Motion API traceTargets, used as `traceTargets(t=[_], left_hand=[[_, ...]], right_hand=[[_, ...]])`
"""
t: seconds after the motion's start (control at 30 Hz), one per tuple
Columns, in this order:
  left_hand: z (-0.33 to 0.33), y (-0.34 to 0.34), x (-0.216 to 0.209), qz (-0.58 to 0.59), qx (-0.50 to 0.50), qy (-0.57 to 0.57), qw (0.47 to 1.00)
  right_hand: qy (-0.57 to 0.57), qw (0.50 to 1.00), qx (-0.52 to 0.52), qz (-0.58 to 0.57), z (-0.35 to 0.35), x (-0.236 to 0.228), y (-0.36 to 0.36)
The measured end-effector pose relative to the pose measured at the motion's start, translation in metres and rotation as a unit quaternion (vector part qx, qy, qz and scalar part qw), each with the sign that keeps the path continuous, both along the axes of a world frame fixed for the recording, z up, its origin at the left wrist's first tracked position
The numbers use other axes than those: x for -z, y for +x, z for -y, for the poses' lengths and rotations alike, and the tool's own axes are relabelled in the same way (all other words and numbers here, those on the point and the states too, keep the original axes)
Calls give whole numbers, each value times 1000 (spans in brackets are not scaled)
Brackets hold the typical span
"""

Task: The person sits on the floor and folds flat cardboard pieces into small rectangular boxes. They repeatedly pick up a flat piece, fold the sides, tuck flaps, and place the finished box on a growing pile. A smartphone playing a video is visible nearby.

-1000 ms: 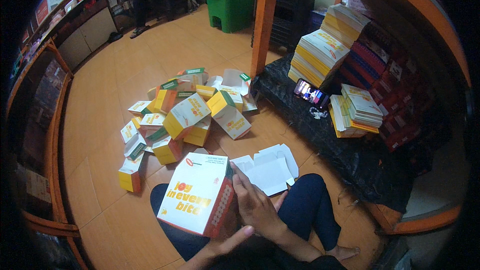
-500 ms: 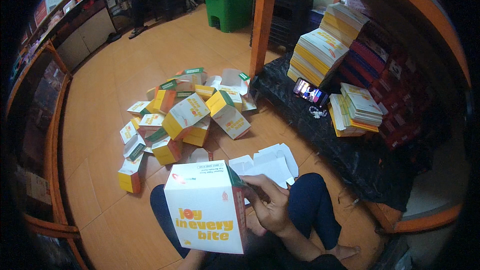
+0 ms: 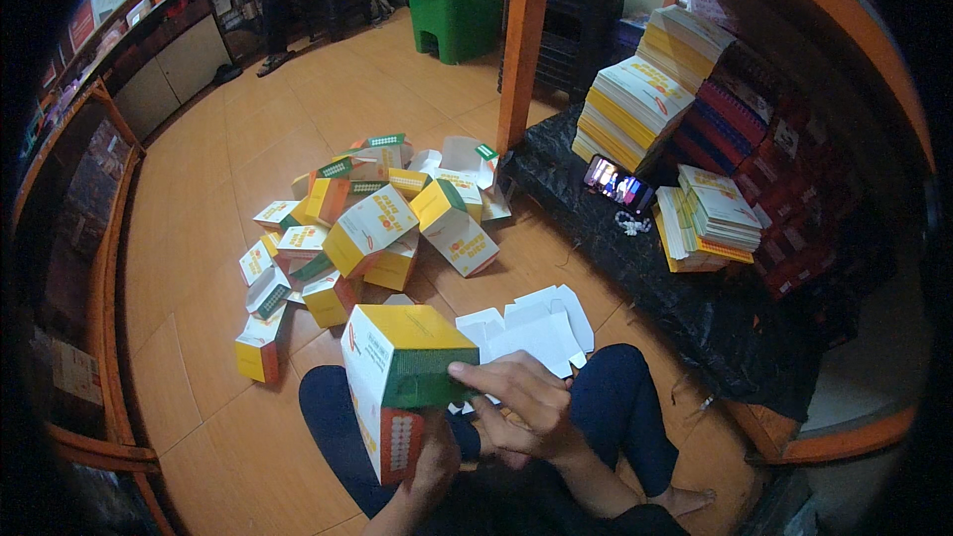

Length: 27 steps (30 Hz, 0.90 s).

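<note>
At the lower centre of the frame, the left hand's (image 3: 434, 455) grip clasps the box (image 3: 422, 349) near its lower edge; the right hand's (image 3: 531, 405) fingers touch its green side, whether pinching cannot be told.

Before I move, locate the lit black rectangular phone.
Right of centre in the head view, the phone sits on the black-covered platform, beside a small white beaded loop.

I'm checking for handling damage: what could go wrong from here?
The right hand touches the green side of the held box; pressing hard might dent it. The flat white cardboard lies close to the right knee, which might crease it. In the heap of boxes, some lean on others, so a knock might topple them.
</note>
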<state>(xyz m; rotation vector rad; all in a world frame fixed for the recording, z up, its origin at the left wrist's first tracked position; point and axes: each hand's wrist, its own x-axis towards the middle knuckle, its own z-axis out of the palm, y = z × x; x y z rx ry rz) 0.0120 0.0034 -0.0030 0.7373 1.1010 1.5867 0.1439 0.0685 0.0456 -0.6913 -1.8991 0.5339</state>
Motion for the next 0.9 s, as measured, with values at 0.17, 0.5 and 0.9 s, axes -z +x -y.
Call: traceTargets(t=[0.17,0.5,0.9], left_hand=[[-12,9,-2,37,7,7,999],[-21,11,-14,151,-47,23,987],[-15,-36,22,-104,33,92,990]], right_hand=[[38,995,81,-48,-4,12,1],[8,1000,17,12,-4,15,1],[-172,985,30,-2,-24,-6,45]])
